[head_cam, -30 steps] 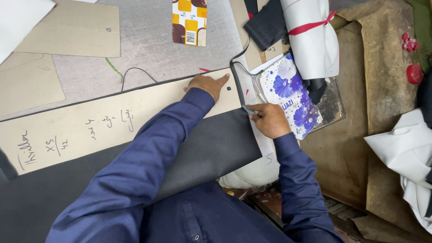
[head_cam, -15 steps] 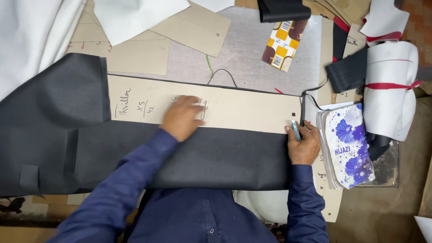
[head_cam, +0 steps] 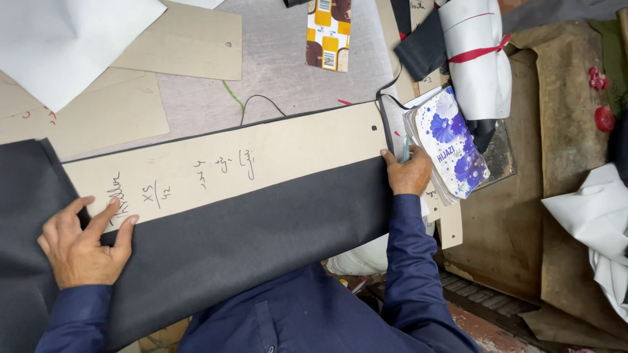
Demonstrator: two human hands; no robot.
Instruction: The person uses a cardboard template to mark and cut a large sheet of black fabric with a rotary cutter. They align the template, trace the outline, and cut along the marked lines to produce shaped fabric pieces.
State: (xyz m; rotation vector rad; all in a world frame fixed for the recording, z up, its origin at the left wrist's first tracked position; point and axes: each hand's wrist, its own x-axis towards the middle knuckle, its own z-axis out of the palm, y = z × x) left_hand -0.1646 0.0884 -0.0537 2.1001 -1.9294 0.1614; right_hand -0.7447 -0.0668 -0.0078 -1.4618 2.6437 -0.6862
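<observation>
Left hand [head_cam: 82, 238] slid from pattern middle to left end, now fingers spread, pressing long cardboard pattern [head_cam: 222, 167] flat on dark fabric [head_cam: 248, 242]. Right hand [head_cam: 407, 173] stays at right end, pinching teal marker [head_cam: 405, 147]. Pattern looks re-anchored, full length pinned on surface [head_cam: 294, 72].

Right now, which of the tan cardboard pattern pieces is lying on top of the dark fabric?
The long handwritten strip under the left hand. The two plainer pieces at upper left lie on the bare table, off the dark fabric.
</observation>
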